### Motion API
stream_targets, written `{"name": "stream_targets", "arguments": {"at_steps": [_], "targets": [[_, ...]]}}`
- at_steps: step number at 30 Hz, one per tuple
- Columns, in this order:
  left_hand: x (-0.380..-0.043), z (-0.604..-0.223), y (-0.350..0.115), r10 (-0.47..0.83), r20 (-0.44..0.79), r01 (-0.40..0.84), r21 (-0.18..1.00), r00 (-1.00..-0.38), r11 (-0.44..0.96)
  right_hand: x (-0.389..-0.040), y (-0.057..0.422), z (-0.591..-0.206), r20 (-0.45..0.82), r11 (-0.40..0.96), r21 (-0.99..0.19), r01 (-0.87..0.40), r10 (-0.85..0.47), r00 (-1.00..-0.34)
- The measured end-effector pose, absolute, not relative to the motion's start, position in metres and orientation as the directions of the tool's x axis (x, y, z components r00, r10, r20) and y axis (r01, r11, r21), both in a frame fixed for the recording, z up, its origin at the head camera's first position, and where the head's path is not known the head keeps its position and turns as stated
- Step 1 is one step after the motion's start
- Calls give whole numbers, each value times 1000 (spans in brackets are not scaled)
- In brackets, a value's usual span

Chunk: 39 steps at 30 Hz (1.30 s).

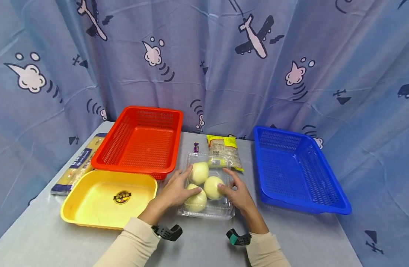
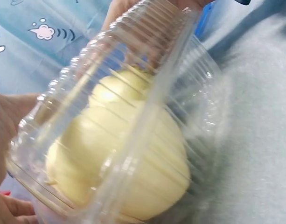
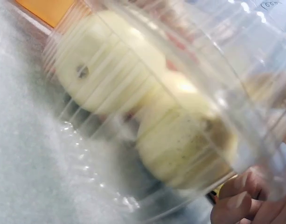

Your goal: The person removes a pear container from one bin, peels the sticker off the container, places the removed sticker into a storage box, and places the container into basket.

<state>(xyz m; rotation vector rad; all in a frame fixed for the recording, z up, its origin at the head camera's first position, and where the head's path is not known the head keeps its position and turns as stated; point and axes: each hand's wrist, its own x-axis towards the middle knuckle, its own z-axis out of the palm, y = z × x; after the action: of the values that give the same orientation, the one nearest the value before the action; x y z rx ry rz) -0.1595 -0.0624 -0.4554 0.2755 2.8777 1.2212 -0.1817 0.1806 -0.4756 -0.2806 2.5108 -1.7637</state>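
Observation:
A clear plastic clamshell box (image 1: 209,214) with three round, pale yellow fruits (image 1: 212,187), which look like pears, is between both hands at the middle of the table. My left hand (image 1: 176,190) grips its left side, thumb over the top. On the opposite side my right hand (image 1: 238,193) holds it, with the thumb also over the top and the fingers along the edge. In the left wrist view the lid's ribbed wall covers the fruits (image 2: 119,158). The right wrist view is blurred; fingers (image 3: 236,205) show beside the box.
A red basket (image 1: 178,148) and a yellow tray (image 1: 66,211) stand left, with a long blue-and-yellow packet (image 1: 79,159) beside them. At the right is a blue basket (image 1: 301,205). Behind the box lie a yellow-topped bag (image 1: 232,148) and a small purple-wrapped sweet (image 1: 196,147).

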Motion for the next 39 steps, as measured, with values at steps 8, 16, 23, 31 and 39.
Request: {"name": "stream_targets", "arguments": {"at_steps": [8, 16, 23, 31, 39], "targets": [[-163, -447, -63, 158, 15, 125, 693, -987, 710, -181, 180, -466, 27, 466, -876, -122, -205, -978], [-163, -441, -62, 169, -22, 104, 705, -985, 701, -181, 182, -461, 22, 549, -825, -133, -204, -979], [-162, -435, -59, 186, -44, 98, 722, -982, 685, -178, 186, -449, 28, 552, -820, -148, -220, -975], [-159, -410, -57, 214, -20, 130, 738, -977, 662, -171, 194, -421, 14, 561, -813, -155, -247, -969], [-159, -386, -61, 256, 0, 177, 724, -967, 667, -165, 197, -391, 6, 549, -811, -202, -337, -941]]}}
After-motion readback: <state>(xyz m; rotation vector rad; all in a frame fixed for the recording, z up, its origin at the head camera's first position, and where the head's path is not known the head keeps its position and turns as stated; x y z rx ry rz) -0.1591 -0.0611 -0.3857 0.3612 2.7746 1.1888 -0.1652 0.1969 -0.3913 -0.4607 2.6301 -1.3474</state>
